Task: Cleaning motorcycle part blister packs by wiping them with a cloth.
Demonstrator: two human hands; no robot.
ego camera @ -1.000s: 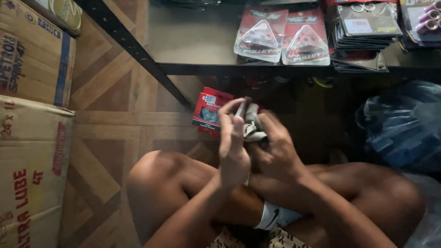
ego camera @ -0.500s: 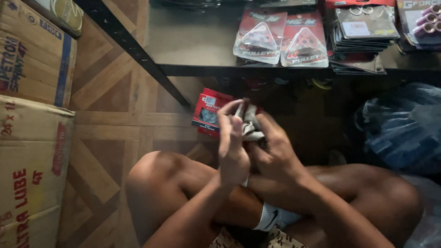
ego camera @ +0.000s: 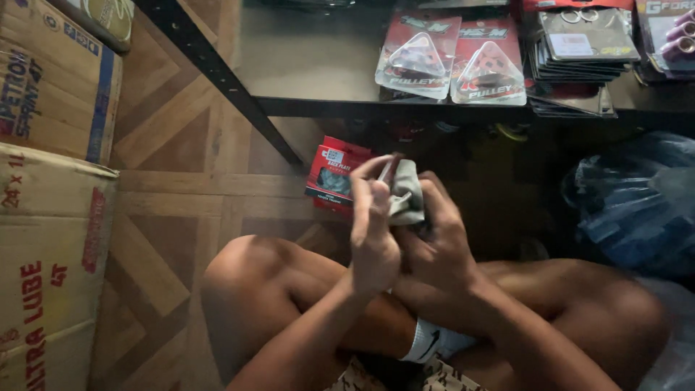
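Head view, both hands' grip pinching grey packet (ego camera: pixel 407 191), red package (ego camera: pixel 334 174) behind.

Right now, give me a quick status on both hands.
Left hand and right hand raised together, both gripping a small grey packet. Red package lies on floor behind. Nothing between the hands.

Both forearms are bare, with no sleeves, watch or rings showing; the knees and legs are bare too; a white sock (ego camera: pixel 433 340) with a small dark mark covers one foot; patterned shorts (ego camera: pixel 384 376) in tan and dark patches show at the near edge.
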